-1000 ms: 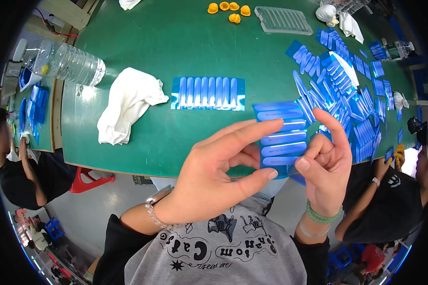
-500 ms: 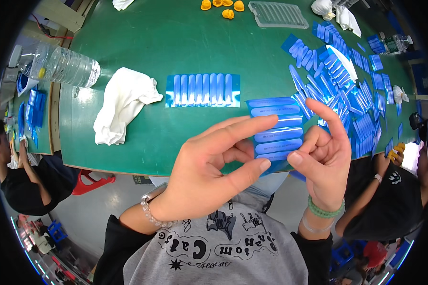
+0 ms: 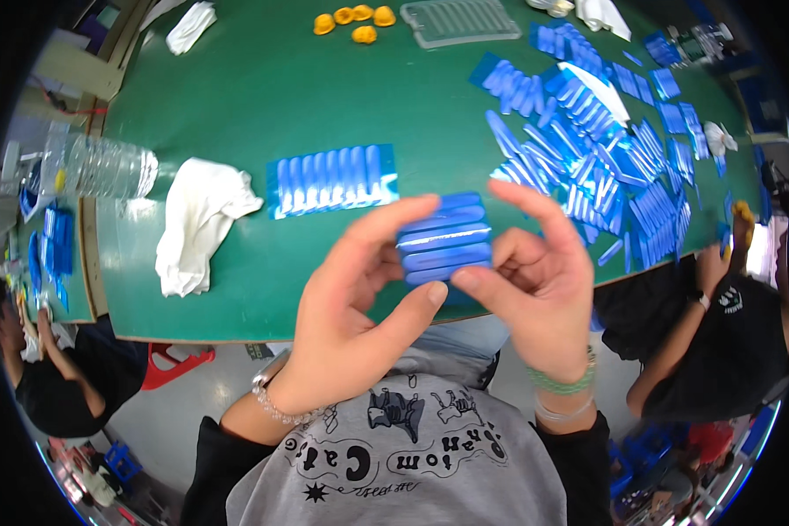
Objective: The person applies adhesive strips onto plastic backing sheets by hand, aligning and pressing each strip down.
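Note:
Between my hands, above the near side of the table, is a small blue sheet (image 3: pixel 445 237) with several rounded strips lying across it. My left hand (image 3: pixel 351 285) grips its left side, index finger at the top and thumb at the bottom. With thumb and bent fingers, my right hand (image 3: pixel 535 285) pinches its lower right part; the index finger stands raised and apart. Just beyond my left hand, a similar blue strip sheet (image 3: pixel 331 181) lies flat on the green table. To the right is a heap of blue strip sheets (image 3: pixel 579 158), overlapping at many angles.
A crumpled white cloth (image 3: pixel 197 223) lies at left, near a large clear bottle (image 3: pixel 110 167) on its side. Several yellow finger cots (image 3: pixel 364 33) and a clear ribbed tray (image 3: pixel 460 22) are at the far side. Other people work at left and right, one showing a forearm (image 3: pixel 684 342).
My hands and the held sheet have moved left, away from the heap and closer to the flat sheet. The whole view has also shifted. Both hands keep their hold.

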Motion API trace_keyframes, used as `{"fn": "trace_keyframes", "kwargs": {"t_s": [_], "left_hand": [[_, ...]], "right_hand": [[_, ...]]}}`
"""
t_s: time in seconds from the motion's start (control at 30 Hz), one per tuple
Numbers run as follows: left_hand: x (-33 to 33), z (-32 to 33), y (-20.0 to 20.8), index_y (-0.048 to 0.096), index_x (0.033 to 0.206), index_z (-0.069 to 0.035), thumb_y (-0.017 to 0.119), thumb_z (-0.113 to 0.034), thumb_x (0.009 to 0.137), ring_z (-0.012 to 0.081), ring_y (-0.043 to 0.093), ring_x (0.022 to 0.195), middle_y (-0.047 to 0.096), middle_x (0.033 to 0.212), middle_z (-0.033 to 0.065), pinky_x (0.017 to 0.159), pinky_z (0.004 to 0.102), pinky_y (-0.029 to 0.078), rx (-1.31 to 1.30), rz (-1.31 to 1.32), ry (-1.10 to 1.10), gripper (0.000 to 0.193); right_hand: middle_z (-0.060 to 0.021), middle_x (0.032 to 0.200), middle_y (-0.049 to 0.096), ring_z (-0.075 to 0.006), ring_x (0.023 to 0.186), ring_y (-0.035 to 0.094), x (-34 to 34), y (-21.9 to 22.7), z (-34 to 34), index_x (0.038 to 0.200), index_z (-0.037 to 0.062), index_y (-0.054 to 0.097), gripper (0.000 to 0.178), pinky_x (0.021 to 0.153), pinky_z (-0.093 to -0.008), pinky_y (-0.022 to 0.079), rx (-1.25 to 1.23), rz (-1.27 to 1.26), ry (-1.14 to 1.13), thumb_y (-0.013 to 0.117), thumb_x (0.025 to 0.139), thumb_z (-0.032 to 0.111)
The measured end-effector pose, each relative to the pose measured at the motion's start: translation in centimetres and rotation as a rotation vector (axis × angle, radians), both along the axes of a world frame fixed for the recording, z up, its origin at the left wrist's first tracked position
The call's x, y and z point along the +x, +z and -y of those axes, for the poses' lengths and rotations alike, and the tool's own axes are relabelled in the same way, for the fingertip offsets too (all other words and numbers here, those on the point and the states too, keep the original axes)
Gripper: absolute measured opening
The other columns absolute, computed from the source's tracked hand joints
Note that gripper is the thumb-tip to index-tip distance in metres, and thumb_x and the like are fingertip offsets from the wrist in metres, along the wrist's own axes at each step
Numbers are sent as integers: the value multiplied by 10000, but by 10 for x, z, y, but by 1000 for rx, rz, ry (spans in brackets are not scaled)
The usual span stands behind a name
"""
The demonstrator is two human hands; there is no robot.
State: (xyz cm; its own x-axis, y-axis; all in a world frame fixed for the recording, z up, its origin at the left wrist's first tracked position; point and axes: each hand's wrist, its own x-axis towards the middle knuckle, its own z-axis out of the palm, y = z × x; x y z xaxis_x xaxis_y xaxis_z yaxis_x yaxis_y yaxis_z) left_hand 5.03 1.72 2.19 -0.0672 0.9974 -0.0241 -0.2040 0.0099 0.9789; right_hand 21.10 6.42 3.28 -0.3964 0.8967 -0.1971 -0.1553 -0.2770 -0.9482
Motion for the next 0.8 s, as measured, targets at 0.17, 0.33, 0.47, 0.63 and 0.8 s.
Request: {"fn": "trace_keyframes", "kwargs": {"t_s": [0.17, 0.33, 0.47, 0.63, 0.8], "left_hand": [[7, 3, -8, 302, 1279, -25, 640, 86, 808, 160, 621, 890, 624, 943, 144, 793, 283, 498, 49, 24, 34, 590], [16, 7, -10, 326, 1271, -17, 683, 77, 781, 149, 632, 799, 626, 866, 112, 741, 256, 505, 38, 54, 58, 614], [17, 9, -17, 374, 1240, 13, 711, 56, 767, 126, 620, 763, 615, 792, 85, 744, 244, 502, -3, -28, 5, 582], [23, -7, -12, 438, 1231, 23, 659, 63, 809, 151, 602, 922, 606, 941, 95, 822, 260, 488, -53, 70, 43, 478], [20, -5, -11, 551, 1141, 44, 611, 104, 824, 99, 551, 894, 515, 1070, 62, 741, 217, 477, -110, 107, -62, 328]], "right_hand": [[16, 746, 534, -43, 726, 509, 8, -15, 7, 1307, 4, 438, 568, 706, -196, 422, 185, -5, 5, 667, 792, -61], [8, 732, 558, -67, 724, 532, 28, -16, 15, 1319, 5, 428, 589, 728, -210, 436, 211, 18, 68, 691, 792, -13], [-127, 1158, 593, -187, 918, 579, 90, -32, 27, 1297, 45, 482, 653, 820, -282, 440, 655, 629, -577, 772, 716, 115], [-79, 1210, 579, -265, 974, 549, 131, -48, 35, 1095, 67, 646, 431, 916, -371, 357, 986, 1375, -213, 767, 695, 172], [-128, 1119, 619, -247, 884, 596, 133, -59, 52, 1016, 24, 668, 315, 774, -324, 469, 1136, 1130, -191, 739, 710, 23]]}}
